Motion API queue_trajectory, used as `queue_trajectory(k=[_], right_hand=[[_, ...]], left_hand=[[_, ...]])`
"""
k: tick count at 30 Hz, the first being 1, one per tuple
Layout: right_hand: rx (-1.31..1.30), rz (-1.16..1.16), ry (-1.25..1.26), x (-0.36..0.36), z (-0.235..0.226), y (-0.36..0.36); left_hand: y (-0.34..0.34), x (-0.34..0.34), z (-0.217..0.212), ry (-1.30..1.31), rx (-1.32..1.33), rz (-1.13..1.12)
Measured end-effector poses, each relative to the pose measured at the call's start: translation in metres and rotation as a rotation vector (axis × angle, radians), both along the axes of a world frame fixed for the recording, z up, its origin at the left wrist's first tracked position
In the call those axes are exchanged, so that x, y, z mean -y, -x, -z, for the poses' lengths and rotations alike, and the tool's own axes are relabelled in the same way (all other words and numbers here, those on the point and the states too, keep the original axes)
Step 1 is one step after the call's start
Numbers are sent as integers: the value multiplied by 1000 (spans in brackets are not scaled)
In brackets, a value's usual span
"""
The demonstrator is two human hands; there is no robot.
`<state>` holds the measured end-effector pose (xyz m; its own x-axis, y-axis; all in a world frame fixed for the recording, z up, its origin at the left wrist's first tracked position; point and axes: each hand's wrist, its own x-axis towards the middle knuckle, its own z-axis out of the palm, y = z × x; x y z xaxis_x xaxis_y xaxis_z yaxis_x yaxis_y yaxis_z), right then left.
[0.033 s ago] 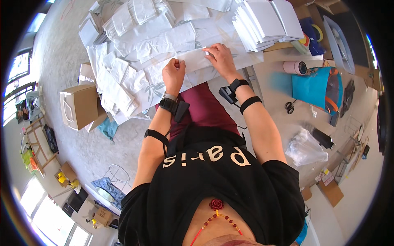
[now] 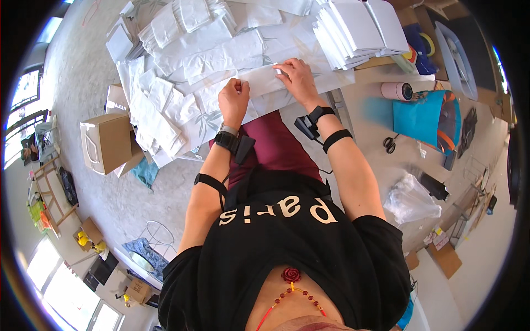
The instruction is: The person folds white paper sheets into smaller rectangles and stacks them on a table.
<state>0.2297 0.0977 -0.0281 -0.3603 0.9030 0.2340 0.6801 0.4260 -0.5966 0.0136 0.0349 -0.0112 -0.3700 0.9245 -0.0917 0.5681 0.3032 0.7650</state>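
Observation:
A thin white sheet [image 2: 260, 77], plastic-looking, lies along the near part of the table between my hands. My left hand [image 2: 233, 100] is closed in a pinch at the sheet's left part, with the fingertips curled inward. At its right part my right hand [image 2: 298, 81] pinches a bit of white between thumb and fingers, which looks like the same sheet. Just beyond them stretches a flat strip of white plastic bags [image 2: 223, 57]. More folded white bags [image 2: 160, 129] lie in loose layers beside my left hand.
Stacked white folded pieces [image 2: 359, 27] stand at the table's far right. A cardboard box [image 2: 106, 144] is off the left edge. To the right are a pink cup [image 2: 396, 91], a blue bag [image 2: 419, 118], scissors [image 2: 390, 144] and a clear plastic bag [image 2: 413, 199].

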Motion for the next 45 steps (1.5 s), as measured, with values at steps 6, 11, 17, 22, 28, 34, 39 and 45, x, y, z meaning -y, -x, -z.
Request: queue_trajectory(k=[6,11,17,22,28,34,39,45], right_hand=[[47,-61,-9,-1,-3,-7],[123,-127,-29,-2,-6,-16],[140,-155,-38,-3,-6,-18],[182,-165,-83,-2,-9,-16],[203,95,-115,-23,-12,39],[441,348,-11,-35,-11,99],[391,359,60,-34,-2,109],[-185,141,9,-39,-42,110]], left_hand=[[-1,2,-7,17,-111,-6],[-6,13,-7,-282,-432,106],[-9,42,-1,-122,-500,611],[-6,47,4,-98,-518,608],[-4,48,7,-104,-483,617],[0,49,2,-45,-499,642],[0,50,2,-118,-440,600],[1,47,-9,-219,379,196]])
